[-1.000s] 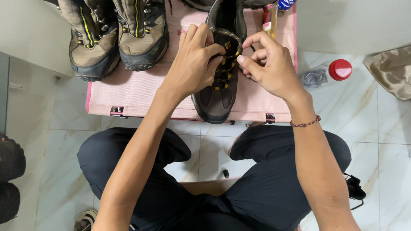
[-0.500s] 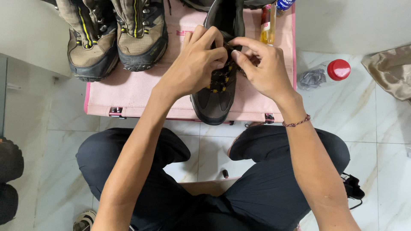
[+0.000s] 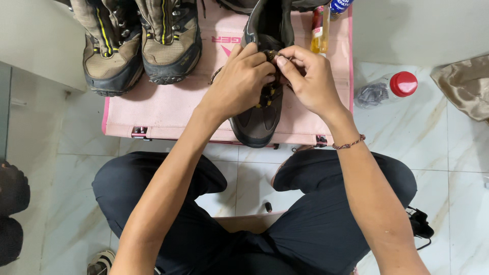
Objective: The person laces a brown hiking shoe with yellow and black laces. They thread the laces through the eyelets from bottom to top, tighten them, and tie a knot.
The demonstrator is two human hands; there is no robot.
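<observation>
The dark grey boot [image 3: 262, 109] stands on the pink bench [image 3: 168, 109], its toe just over the near edge, pointing back at the seated person. Both hands meet over its lacing. The left hand [image 3: 239, 81] lies across the boot from the side, fingers [image 3: 254, 58] curled together on the black-and-yellow lace [image 3: 265, 97]; the right hand [image 3: 310, 81] has thumb and forefinger pinched on the same lace near the tongue. The two sets of fingertips all but touch.

There is free bench between this boot and the pair of brown boots [image 3: 137, 43] farther left, whose toes also face the person. On the right the bench edge runs close beside the right hand, with a small yellow bottle [image 3: 319, 30] and a blue-capped one [image 3: 340, 6] crowding the far corner. Beyond that edge, on the marble floor [image 3: 443, 147], lies a crushed clear bottle with a red cap [image 3: 389, 87], and a tan cloth [image 3: 466, 86] further off.

The hands cover the eyelets, so the knot or loop cannot be made out. The tops of all the boots are cut off by the picture, as is the far bench edge. A dark shape [image 3: 12, 209] at the left margin is too cropped to identify.
</observation>
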